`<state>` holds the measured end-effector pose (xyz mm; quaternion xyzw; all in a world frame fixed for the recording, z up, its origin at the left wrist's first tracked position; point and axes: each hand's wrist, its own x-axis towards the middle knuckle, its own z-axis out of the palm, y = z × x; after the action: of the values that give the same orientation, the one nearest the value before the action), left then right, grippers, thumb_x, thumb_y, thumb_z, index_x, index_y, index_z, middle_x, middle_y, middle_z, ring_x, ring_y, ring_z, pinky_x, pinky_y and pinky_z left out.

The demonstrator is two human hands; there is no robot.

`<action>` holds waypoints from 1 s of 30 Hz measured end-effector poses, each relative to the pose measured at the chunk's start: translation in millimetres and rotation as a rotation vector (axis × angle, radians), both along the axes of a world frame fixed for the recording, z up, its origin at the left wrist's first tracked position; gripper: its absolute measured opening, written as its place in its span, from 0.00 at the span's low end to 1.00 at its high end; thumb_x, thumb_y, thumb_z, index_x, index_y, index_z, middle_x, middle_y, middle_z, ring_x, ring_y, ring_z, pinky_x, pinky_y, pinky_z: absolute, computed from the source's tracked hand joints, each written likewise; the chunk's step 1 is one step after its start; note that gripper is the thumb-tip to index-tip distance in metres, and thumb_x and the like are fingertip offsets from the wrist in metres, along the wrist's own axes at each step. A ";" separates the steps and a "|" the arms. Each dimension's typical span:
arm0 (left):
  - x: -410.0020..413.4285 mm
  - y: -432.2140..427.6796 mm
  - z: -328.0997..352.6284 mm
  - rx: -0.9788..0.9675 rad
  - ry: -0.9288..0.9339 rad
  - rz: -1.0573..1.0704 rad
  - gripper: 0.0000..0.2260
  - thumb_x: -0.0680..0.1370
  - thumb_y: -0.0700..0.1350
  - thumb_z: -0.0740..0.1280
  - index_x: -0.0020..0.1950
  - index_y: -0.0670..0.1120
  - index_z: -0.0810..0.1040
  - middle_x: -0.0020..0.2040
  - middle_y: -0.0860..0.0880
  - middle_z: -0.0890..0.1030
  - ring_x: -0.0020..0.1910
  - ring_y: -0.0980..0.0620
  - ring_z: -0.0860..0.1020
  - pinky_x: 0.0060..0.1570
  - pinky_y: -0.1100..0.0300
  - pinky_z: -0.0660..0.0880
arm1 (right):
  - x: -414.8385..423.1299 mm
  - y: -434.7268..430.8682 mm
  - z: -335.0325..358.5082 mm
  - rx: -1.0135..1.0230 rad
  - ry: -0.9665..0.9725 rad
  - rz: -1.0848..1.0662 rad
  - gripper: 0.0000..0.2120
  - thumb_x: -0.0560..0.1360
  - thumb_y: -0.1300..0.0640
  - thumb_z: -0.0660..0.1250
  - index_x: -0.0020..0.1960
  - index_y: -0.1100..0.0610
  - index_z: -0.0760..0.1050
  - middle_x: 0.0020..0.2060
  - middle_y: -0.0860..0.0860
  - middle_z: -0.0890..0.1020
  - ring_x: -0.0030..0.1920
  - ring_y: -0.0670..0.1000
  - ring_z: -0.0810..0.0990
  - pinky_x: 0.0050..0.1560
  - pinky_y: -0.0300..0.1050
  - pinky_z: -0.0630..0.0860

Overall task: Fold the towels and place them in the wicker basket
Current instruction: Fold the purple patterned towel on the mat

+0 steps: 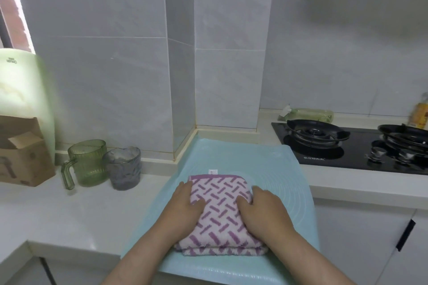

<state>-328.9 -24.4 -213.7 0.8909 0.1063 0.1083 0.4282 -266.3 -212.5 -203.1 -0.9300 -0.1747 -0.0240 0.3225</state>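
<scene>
A folded pink towel with purple dashes (220,210) lies on a pale blue mat (273,169) on the counter, a white label showing at its far edge. My left hand (185,208) lies on the towel's left side, thumb on top and fingers over the edge. My right hand (261,208) lies on the right side, fingers curved over that edge. Both hands press on the towel from either side. No wicker basket is in view.
A green ribbed mug (89,164) and a grey tumbler (124,168) stand left of the mat. A cardboard box (20,157) and a green board (25,90) are at far left. A black gas hob (352,146) lies to the right, with a bottle (420,113) behind it.
</scene>
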 end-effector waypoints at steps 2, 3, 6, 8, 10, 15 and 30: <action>-2.8 -2.3 -2.0 0.024 -0.017 0.003 0.23 0.83 0.47 0.56 0.78 0.51 0.56 0.71 0.59 0.59 0.78 0.54 0.54 0.71 0.63 0.51 | -5.6 -0.8 9.9 -0.006 0.117 -0.085 0.20 0.77 0.42 0.58 0.33 0.55 0.64 0.30 0.47 0.71 0.32 0.48 0.70 0.33 0.42 0.65; -4.1 -4.3 -3.1 0.030 -0.015 0.015 0.23 0.84 0.47 0.55 0.79 0.50 0.55 0.70 0.60 0.57 0.77 0.54 0.54 0.71 0.64 0.49 | -7.1 -0.9 13.8 0.026 0.211 -0.089 0.20 0.76 0.43 0.59 0.33 0.54 0.61 0.28 0.47 0.68 0.30 0.48 0.68 0.33 0.42 0.64; -4.2 -6.8 -5.1 0.039 -0.041 0.024 0.18 0.83 0.46 0.55 0.74 0.51 0.63 0.73 0.56 0.65 0.71 0.54 0.65 0.73 0.60 0.58 | -5.2 0.6 24.0 0.134 0.411 -0.029 0.12 0.72 0.48 0.64 0.40 0.54 0.65 0.34 0.47 0.73 0.35 0.48 0.73 0.37 0.43 0.69; -6.0 -5.6 -5.4 0.049 -0.050 0.031 0.15 0.82 0.47 0.56 0.69 0.53 0.67 0.67 0.54 0.71 0.65 0.56 0.69 0.68 0.59 0.65 | -4.7 2.0 31.7 0.197 0.499 0.031 0.13 0.72 0.50 0.67 0.51 0.55 0.68 0.45 0.48 0.78 0.44 0.48 0.79 0.42 0.43 0.76; -7.6 -3.8 -1.8 0.066 -0.067 0.026 0.13 0.82 0.47 0.56 0.66 0.55 0.68 0.63 0.57 0.71 0.62 0.58 0.70 0.63 0.62 0.66 | -2.6 2.2 41.6 0.228 0.526 0.079 0.19 0.73 0.52 0.68 0.60 0.54 0.65 0.50 0.50 0.77 0.47 0.50 0.80 0.41 0.43 0.78; -6.2 6.6 16.2 -0.055 -0.088 -0.014 0.12 0.78 0.49 0.65 0.53 0.66 0.67 0.55 0.63 0.70 0.59 0.59 0.71 0.52 0.68 0.67 | 8.7 -5.1 74.6 0.143 0.393 0.156 0.15 0.74 0.54 0.68 0.56 0.49 0.66 0.49 0.52 0.79 0.45 0.51 0.81 0.39 0.43 0.77; -10.8 13.7 91.9 -0.591 0.047 -0.478 0.27 0.59 0.41 0.80 0.57 0.39 0.81 0.57 0.34 0.81 0.55 0.38 0.81 0.57 0.46 0.78 | 1.1 -43.3 152.3 0.057 0.295 0.580 0.17 0.71 0.68 0.69 0.55 0.53 0.75 0.48 0.51 0.85 0.44 0.52 0.83 0.43 0.46 0.78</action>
<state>-339.6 -10.7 -121.8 0.7309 -0.0679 -0.0506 0.6772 -265.2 -255.8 -50.8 -0.8254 -0.3832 0.1989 0.3638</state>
